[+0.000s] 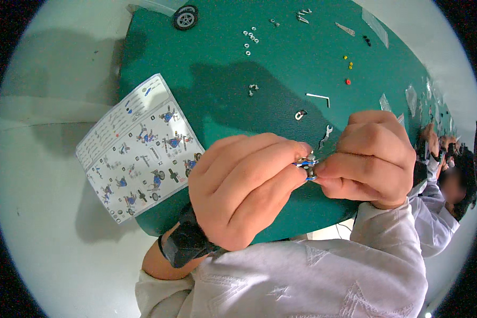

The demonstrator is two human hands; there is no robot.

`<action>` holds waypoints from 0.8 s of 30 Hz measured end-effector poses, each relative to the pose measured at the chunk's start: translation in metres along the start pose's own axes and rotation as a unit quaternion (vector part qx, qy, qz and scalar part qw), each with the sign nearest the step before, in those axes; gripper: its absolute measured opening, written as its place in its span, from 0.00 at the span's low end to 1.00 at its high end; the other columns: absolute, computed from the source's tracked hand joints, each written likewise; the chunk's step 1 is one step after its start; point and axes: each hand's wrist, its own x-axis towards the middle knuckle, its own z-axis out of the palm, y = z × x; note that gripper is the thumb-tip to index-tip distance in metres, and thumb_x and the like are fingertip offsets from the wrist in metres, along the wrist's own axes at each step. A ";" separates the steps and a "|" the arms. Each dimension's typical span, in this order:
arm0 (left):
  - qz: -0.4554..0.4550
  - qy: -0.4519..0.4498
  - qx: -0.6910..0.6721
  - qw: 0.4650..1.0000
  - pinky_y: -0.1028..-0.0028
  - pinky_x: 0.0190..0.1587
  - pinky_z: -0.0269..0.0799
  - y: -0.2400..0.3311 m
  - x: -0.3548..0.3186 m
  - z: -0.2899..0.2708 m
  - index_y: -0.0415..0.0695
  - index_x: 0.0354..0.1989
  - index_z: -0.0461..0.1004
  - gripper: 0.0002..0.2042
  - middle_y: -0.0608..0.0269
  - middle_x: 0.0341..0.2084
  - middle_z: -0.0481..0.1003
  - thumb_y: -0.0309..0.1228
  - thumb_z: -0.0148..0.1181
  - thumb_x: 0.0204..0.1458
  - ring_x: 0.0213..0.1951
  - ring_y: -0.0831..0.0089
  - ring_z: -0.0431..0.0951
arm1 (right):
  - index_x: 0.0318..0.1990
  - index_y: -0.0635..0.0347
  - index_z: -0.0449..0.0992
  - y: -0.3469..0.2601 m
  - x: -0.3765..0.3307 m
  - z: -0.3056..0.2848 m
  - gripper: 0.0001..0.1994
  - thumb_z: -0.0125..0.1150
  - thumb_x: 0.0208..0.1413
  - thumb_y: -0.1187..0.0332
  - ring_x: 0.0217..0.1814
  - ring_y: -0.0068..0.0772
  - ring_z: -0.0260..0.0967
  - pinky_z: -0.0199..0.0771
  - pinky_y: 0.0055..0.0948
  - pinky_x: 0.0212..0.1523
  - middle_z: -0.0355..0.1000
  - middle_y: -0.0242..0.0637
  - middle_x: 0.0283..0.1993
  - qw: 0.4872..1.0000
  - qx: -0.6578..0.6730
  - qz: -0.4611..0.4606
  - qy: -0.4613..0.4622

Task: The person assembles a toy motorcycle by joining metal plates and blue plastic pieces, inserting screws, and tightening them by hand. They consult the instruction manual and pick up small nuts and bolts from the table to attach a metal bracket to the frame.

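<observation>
In front of my chest, both hands meet over a small blue-and-silver metal piece with bolt heads (pixel 311 158). My left hand (pixel 244 183) pinches it between thumb and fingers. From the other side my right hand (pixel 373 156) is closed, its thumb and fingertips pressed on the same piece. Much of the piece is hidden by fingers. Just beyond the fingertips lies a small silver spanner (pixel 326 135). Farther off are a small rounded metal part (pixel 300 115) and an L-shaped hex key (pixel 319 97).
On the green table (pixel 222 100) a printed picture sheet (pixel 138 153) hangs past the left edge. A black wheel (pixel 186 20) stands at the far left. Loose washers (pixel 251 37), screws (pixel 303 17) and a red piece (pixel 348 82) lie scattered. Another person (pixel 434 217) works at right.
</observation>
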 end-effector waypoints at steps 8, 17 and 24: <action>0.004 -0.019 -0.009 1.000 0.62 0.44 0.80 0.001 0.001 -0.001 0.42 0.37 0.76 0.10 0.53 0.44 0.80 0.16 0.66 0.48 0.42 0.56 0.83 | 0.33 0.54 0.84 -0.005 -0.001 -0.006 0.11 0.80 0.48 0.62 0.24 0.30 0.66 0.65 0.30 0.25 0.69 0.28 0.28 1.000 -0.027 0.004 -0.015; 0.002 0.001 -0.016 1.000 0.63 0.43 0.80 0.002 0.002 -0.003 0.42 0.37 0.76 0.12 0.54 0.43 0.81 0.15 0.67 0.46 0.42 0.57 0.84 | 0.33 0.53 0.83 -0.007 -0.003 -0.008 0.10 0.81 0.46 0.65 0.28 0.31 0.68 0.68 0.32 0.30 0.70 0.28 0.29 0.999 -0.022 0.019 -0.032; 0.021 0.000 0.020 1.000 0.63 0.39 0.78 0.001 0.001 -0.001 0.42 0.36 0.76 0.11 0.55 0.42 0.81 0.15 0.67 0.46 0.39 0.59 0.83 | 0.33 0.63 0.83 0.010 0.001 0.005 0.11 0.77 0.46 0.67 0.16 0.23 0.63 0.56 0.25 0.13 0.70 0.31 0.26 0.996 0.017 -0.083 0.022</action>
